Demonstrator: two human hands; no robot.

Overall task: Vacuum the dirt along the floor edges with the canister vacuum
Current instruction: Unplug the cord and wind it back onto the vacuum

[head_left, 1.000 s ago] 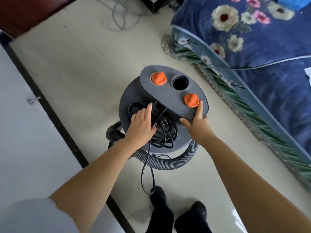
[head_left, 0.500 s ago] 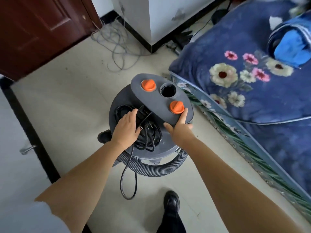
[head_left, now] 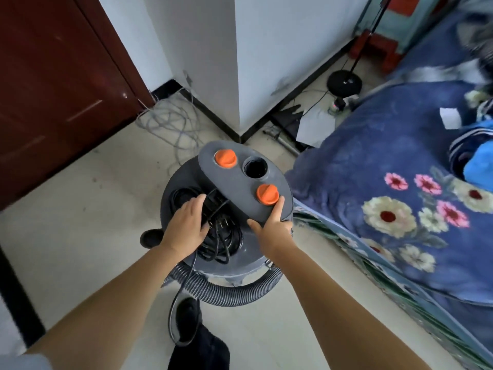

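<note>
A grey canister vacuum (head_left: 184, 172) stands on the pale tiled floor in front of me. Its oval top handle (head_left: 240, 182) carries two orange knobs and a round hole. My right hand (head_left: 272, 225) grips the near end of that handle, thumb under the edge. My left hand (head_left: 186, 228) lies on the coiled black power cord (head_left: 226, 239) on the lid, fingers curled into the coil. A ribbed grey hose (head_left: 226, 292) curves round the vacuum's near side. A loop of cord hangs down to the floor by my shoe.
A bed with a blue flowered quilt (head_left: 386, 188) fills the right side, close to the vacuum. A white wall corner with black skirting (head_left: 213, 116) stands ahead. Loose grey cables (head_left: 170, 124) lie by the dark red door (head_left: 53, 89). A lamp base (head_left: 344, 82) and papers sit beyond.
The view has tilted up and now shows the wall corner, the door and more of the bed. Both hands keep their places on the vacuum.
</note>
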